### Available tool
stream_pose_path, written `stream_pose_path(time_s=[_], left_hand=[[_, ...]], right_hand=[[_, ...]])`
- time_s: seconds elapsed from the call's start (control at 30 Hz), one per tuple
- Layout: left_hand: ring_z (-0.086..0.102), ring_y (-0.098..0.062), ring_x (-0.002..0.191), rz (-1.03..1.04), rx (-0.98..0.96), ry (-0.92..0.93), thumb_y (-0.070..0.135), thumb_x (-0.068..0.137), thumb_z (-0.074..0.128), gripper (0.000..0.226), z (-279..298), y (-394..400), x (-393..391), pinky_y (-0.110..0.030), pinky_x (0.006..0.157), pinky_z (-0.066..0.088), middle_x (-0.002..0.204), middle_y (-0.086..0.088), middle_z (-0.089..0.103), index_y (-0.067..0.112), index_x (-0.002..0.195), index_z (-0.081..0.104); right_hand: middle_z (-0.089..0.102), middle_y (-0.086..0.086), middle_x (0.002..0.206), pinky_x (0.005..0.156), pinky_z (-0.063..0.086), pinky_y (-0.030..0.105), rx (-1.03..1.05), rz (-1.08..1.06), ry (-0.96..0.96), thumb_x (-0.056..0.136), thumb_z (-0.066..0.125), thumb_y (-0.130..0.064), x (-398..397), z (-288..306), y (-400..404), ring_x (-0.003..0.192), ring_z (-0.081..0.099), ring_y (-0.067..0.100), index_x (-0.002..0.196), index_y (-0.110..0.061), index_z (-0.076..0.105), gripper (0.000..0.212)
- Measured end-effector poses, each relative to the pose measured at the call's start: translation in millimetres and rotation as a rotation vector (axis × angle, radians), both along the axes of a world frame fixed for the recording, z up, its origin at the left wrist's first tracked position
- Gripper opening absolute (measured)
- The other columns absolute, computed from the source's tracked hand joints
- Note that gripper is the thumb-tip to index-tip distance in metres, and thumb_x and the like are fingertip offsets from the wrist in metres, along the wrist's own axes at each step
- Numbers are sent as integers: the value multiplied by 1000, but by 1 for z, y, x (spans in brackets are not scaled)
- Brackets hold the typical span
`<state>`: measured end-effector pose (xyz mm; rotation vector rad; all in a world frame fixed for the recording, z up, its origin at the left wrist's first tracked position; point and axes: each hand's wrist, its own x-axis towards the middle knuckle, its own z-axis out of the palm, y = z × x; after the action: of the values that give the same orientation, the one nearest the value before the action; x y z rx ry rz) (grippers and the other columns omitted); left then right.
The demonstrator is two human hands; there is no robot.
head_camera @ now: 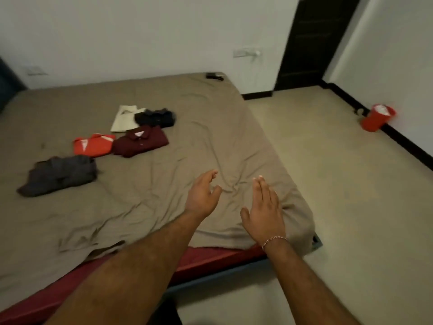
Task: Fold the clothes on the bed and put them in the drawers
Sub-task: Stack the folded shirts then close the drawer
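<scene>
A: Where are the clothes?

B: On the bed (210, 118), up and to the left of both hands, well apart from them. Five pieces: a grey shirt (61, 175), a red shirt (93, 144), a maroon shirt (140, 141), a cream shirt (123, 118) and a black shirt (156, 117).

A: Are the hands holding anything?

B: No. The left hand (203, 195) is loosely spread, the right hand (264, 212) flat with straight fingers; both hover over bare sheet at the near corner.

A: Which hand goes first?

B: The left, I'd judge; it's nearer. The grey one lies closest, rumpled, its length running left to right. The other four look folded. No drawers in view.
</scene>
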<state>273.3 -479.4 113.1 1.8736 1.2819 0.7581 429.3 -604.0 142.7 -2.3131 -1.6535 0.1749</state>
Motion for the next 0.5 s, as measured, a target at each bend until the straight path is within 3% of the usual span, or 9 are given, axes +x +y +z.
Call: stream_pose_path(time_s=[0.23,0.37,0.5], left_hand=[[59,-12,118,419,-192,-238,18,102,61,46,3,51,-159,-34,107,48,129,5,62,16,147,53],[58,-11,119,557,-243,-311,19,103,60,47,-1,83,-259,-26,101,45,131,5,61,16,149,52],[60,-12,117,644,-251,-374,17,102,60,46,3,129,-355,-28,103,46,131,0,63,15,147,53]], right_hand=[[13,1,172,125,24,43,21,254,20,92,59,-34,-127,3,100,154,21,25,163,-15,18,84],[9,1,173,125,24,43,8,386,20,93,59,-36,-227,-4,158,155,19,23,164,-16,14,86],[8,1,173,127,20,41,7,505,30,93,60,-37,-333,-8,215,156,17,22,164,-16,13,88]])
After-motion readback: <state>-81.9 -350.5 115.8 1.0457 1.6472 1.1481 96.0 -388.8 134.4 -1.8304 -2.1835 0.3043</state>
